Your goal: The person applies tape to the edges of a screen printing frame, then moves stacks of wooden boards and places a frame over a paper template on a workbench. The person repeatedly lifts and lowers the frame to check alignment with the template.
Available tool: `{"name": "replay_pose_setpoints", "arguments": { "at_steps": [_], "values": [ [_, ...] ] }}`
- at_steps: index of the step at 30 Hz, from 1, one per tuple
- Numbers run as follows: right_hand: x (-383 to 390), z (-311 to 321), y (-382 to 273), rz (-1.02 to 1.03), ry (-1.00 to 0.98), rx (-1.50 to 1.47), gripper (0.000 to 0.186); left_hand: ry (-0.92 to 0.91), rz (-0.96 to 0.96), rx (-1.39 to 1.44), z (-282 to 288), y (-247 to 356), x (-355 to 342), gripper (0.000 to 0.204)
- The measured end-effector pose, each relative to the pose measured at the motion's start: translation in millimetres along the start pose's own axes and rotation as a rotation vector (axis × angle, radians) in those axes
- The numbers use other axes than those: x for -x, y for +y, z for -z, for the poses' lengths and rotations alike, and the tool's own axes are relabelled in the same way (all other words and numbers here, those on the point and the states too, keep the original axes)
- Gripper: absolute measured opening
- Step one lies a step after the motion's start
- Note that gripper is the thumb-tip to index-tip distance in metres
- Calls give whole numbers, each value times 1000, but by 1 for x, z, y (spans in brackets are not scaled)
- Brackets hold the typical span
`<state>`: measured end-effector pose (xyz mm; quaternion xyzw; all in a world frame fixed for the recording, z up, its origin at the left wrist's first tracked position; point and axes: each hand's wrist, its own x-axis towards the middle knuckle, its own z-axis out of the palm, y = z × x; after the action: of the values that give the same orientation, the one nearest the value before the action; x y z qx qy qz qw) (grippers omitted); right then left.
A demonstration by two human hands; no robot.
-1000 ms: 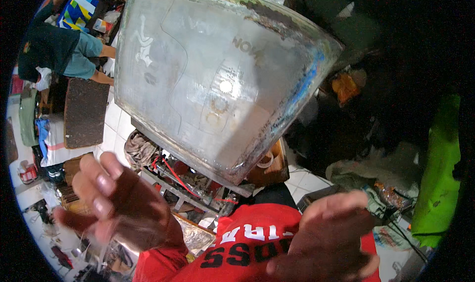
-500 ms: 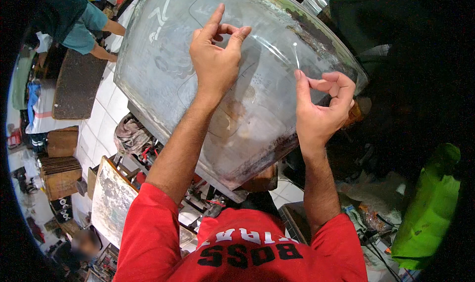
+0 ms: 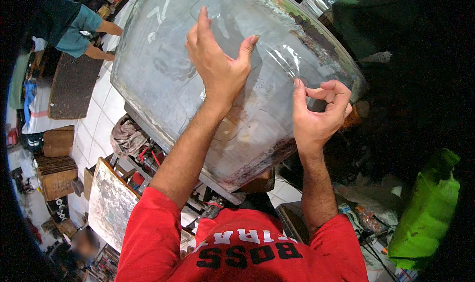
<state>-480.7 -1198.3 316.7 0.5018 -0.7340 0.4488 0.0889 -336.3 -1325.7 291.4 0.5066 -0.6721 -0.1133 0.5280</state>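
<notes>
Left hand [image 3: 217,64] has loosened since half second ago: thumb and fingers, nearly meeting then, now spread wide. Right hand [image 3: 321,111] pinches gathered end of thin, shiny, clear plastic film [image 3: 296,59] between thumb and finger. Film fans leftward between hands, above far half of worn, grey-topped desk [image 3: 267,129]; can't tell if left thumb touches it. Looks feather-light, limp, probably slippery, easily creased or torn; best held by edges, fingertips only.
</notes>
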Motion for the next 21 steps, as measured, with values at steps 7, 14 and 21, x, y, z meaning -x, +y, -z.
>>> {"name": "replay_pose_setpoints", "arguments": {
  "at_steps": [7,14,21],
  "values": [
    [-4,1,-6,0,5,-16,46,-102,40,-249,-8,20,18,115],
    [6,18,-8,-283,-16,-598,39,-223,-144,-191,-3,55,47,105],
    [27,65,36,-168,139,-636,34,-354,-310,-86,2,49,30,57]
  ]
}}
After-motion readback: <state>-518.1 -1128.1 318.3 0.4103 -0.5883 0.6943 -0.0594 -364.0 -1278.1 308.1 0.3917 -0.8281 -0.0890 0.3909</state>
